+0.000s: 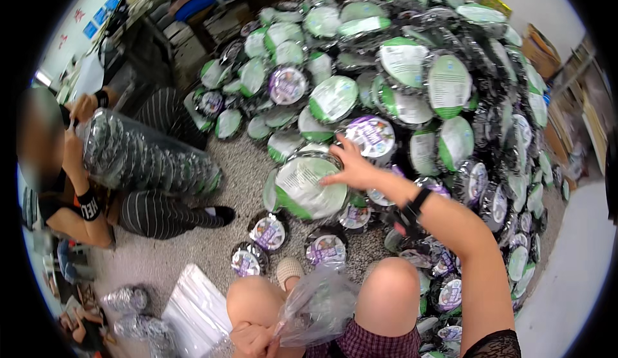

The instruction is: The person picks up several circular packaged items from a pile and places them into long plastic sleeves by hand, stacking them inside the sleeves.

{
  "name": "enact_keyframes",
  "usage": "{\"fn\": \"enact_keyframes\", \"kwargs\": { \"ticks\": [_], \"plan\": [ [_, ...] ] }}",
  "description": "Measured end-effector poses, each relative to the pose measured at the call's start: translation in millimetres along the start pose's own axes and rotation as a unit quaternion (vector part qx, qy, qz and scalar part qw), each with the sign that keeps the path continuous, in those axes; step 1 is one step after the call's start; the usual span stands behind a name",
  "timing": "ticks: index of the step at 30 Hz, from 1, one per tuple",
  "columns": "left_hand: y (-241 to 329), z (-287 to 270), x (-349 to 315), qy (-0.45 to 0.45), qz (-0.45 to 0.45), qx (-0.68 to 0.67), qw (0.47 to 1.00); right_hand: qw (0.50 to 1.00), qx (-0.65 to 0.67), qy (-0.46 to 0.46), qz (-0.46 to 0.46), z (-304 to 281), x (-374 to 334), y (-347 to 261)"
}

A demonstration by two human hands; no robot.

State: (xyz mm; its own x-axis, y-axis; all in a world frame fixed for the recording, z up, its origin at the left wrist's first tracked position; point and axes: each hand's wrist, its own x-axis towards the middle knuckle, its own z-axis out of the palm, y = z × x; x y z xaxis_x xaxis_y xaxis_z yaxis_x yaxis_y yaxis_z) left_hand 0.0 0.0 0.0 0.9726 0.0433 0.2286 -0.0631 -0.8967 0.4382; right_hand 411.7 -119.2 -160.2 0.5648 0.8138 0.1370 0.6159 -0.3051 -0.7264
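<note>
My left hand (253,340) is closed on the gathered edge of a clear plastic bag (320,306), which hangs crumpled between my knees. My right hand (353,166) reaches forward to a round plastic-wrapped pack (310,194) with a green and white label. Its thumb lies on the label and the other fingers bend over the pack's right rim. Just beyond that hand sits a similar pack with a purple and white label (371,137). What the wrapped packs contain cannot be made out, apart from dark edges.
A tall heap of such packs (402,62) fills the far and right side. Loose purple-labelled packs (268,231) lie before my feet. Flat clear bags (198,306) rest at left. A person seated at left holds a long bag filled with packs (148,154).
</note>
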Motion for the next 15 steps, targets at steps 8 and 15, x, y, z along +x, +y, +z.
{"fn": "enact_keyframes", "kwargs": {
  "ticks": [8,15],
  "plan": [
    [-5.5,-17.7,-7.5,0.019,-0.032,-0.057,0.998,0.917,-0.295,-0.126,-0.236,60.3,6.7,-57.5],
    [-35.2,-14.8,-14.3,0.042,-0.003,-0.108,0.993,0.914,-0.242,-0.314,-0.084,94.4,-40.6,-28.6]
  ]
}}
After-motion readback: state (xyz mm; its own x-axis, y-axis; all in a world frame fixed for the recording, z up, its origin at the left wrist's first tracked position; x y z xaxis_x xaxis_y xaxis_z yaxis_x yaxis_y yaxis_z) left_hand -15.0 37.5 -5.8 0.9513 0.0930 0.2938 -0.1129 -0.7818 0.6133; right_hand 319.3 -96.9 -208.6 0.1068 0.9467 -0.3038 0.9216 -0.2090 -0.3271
